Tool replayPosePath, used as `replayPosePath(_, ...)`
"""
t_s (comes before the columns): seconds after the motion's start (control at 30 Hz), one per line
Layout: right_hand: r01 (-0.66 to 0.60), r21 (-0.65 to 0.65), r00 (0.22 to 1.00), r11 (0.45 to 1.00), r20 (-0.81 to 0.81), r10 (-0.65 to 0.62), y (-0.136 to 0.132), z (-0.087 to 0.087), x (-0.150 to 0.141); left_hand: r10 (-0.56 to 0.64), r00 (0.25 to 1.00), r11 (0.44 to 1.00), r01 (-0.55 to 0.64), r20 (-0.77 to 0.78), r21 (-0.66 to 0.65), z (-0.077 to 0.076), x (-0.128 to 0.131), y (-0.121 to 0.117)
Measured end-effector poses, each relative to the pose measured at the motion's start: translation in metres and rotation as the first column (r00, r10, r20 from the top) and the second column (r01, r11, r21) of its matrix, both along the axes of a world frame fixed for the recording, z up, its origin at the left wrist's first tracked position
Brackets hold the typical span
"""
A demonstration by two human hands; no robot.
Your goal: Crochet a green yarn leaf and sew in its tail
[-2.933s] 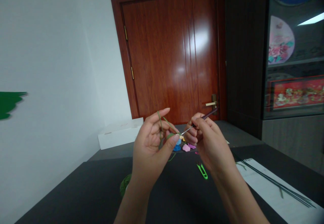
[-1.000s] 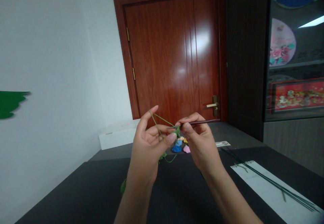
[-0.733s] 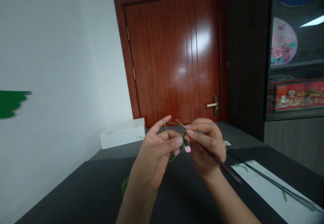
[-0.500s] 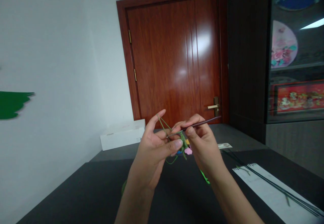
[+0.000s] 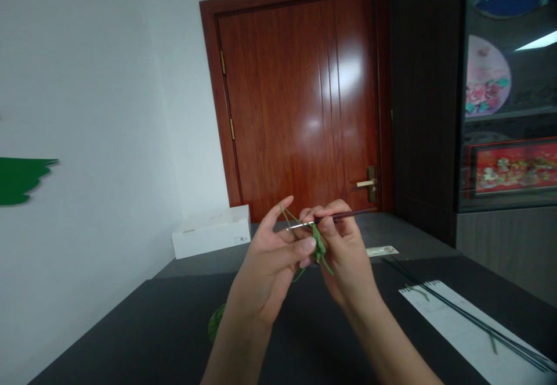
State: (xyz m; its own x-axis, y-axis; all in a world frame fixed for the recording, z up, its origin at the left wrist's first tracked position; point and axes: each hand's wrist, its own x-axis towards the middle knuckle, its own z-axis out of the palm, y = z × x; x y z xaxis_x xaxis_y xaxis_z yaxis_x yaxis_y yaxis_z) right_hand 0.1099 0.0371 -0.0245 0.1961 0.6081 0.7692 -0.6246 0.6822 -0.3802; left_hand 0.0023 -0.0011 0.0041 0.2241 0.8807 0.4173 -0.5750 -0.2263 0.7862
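Observation:
A small piece of green crochet work point(image 5: 319, 244) is pinched between the thumb and fingers of my left hand point(image 5: 276, 257). Green yarn point(image 5: 289, 215) runs over the raised index finger of that hand. My right hand point(image 5: 347, 248) grips a crochet hook point(image 5: 342, 215) with a dark handle and a silver shaft. The hook's tip points left and lies by the yarn, just above the crochet work; whether a loop sits on it is too small to tell. Partly behind my left forearm, a ball of green yarn point(image 5: 214, 322) rests on the black table.
A white box point(image 5: 211, 233) stands at the back left against the wall. On the right, dark green stems point(image 5: 474, 317) lie across a white notepad sheet point(image 5: 448, 321). A small pale packet point(image 5: 382, 251) lies behind my right hand. A wooden door point(image 5: 300, 106) stands beyond the table point(image 5: 174, 321).
My left hand has shifted slightly right, and its index finger has tipped right. The hook lies flatter. More of the yarn ball shows, while the pink and bright green items behind my hands are now hidden.

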Motion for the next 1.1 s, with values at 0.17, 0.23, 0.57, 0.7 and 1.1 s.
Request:
replayPosePath(0.17,-0.246,-0.101,0.967,0.964,0.045,0.252,0.007,0.000,0.009,0.227,0.972,0.966,-0.216,-0.066,0.140,-0.002,-0.003,-0.003)
replayPosePath(0.23,-0.255,-0.099,0.963,0.962,0.066,0.262,0.010,0.000,0.015,0.261,0.961,0.956,-0.244,-0.094,0.164,-0.002,-0.004,-0.002)
replayPosePath(0.57,-0.201,-0.030,0.964,0.979,0.174,0.204,0.015,0.001,0.029,0.350,0.928,0.924,-0.321,-0.126,0.207,0.000,-0.004,-0.001)
replayPosePath(0.7,-0.134,0.011,0.973,0.991,0.193,0.129,0.017,0.002,0.032,0.366,0.920,0.920,-0.336,-0.141,0.200,0.001,-0.004,-0.002)
replayPosePath(1.1,0.100,0.173,0.955,0.980,0.258,-0.143,0.013,0.003,0.039,0.425,0.897,0.892,-0.391,-0.122,0.229,-0.001,-0.004,0.000)
